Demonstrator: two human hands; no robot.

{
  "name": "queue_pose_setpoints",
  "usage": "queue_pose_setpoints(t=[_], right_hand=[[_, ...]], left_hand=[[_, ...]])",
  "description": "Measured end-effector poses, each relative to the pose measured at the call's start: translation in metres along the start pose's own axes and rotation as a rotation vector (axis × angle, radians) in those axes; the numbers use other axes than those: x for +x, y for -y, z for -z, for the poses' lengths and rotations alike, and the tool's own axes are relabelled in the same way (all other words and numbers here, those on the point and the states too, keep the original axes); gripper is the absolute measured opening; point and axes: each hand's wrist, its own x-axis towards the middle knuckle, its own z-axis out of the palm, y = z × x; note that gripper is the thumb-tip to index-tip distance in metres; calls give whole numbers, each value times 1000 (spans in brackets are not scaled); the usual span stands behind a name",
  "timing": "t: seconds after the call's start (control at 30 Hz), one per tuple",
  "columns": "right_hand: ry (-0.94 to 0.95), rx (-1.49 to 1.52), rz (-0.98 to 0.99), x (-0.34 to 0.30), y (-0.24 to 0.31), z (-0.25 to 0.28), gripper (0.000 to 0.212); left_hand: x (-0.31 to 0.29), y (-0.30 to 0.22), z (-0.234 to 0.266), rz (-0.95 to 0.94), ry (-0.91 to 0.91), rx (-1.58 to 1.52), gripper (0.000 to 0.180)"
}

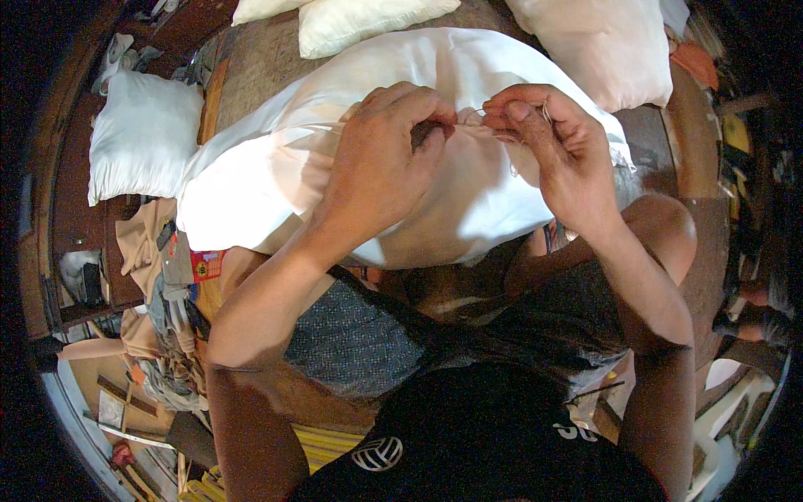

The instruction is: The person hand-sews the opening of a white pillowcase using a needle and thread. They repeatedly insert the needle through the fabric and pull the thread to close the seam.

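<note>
A large white pillow lies across my lap, its far end reaching toward the wooden surface. My left hand pinches the pillow's fabric at the seam near its top edge. Just to the right, my right hand pinches the same seam, with a thin thread running between the two hands. Whether a needle is in my right fingers is too small to tell. Both hands rest on the pillow, fingertips almost touching.
More white pillows lie around: one at the left, one at the top centre, one at the top right. A heap of cloth and clutter sits at my left. My bent knee is at the right.
</note>
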Motion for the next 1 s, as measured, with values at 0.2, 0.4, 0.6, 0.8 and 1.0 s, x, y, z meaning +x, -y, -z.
queue_pose_setpoints(t=[0.2, 0.4, 0.6, 0.8, 1.0], right_hand=[[32, 85, -118, 3, -6, 4, 21], [75, 336, -280, 7, -9, 8, 22], [56, 354, -423, 8, -3, 6, 22], [111, 424, -391, 10, -6, 7, 23], [143, 351, -294, 10, -7, 6, 25]], left_hand=[[-1, -4, 1, 19, -22, -45, 8], [-1, -2, 1, 11, -18, -43, 8], [-3, -3, 1, 31, -8, -45, 8], [-3, 0, -1, -2, -6, -42, 10], [2, 6, 5, 30, 58, -85, 10]])
